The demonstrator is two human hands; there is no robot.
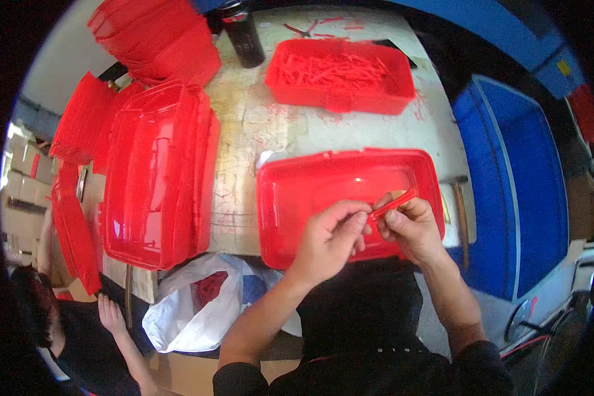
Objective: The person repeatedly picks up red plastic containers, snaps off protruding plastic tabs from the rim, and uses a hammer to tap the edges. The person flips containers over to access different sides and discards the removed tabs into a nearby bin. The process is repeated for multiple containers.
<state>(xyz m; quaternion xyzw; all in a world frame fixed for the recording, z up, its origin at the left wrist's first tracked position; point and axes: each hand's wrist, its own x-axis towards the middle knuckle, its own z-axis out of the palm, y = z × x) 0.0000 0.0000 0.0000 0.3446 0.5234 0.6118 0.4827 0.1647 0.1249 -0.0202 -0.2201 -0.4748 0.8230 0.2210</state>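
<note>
Both of my hands pinch a small narrow red plastic piece (395,204). My left hand (329,239) has thumb and fingertips at its left end, and my right hand (412,228) grips it farther along. Beneath them a shallow red plastic lid or tray (297,188) lies at the table's near edge, partly covered by my hands. Beyond it stands a red plastic box (369,103) filled with many similar thin red pieces (333,71).
Stacked red lids (148,178) and nested red boxes (158,49) occupy the left side. A dark bottle (243,36) stands at the back. Blue crates (508,178) are on the right, beside a hammer-like tool (461,218). A white plastic bag (188,310) hangs below; a co-worker's hand (111,314) is at lower left.
</note>
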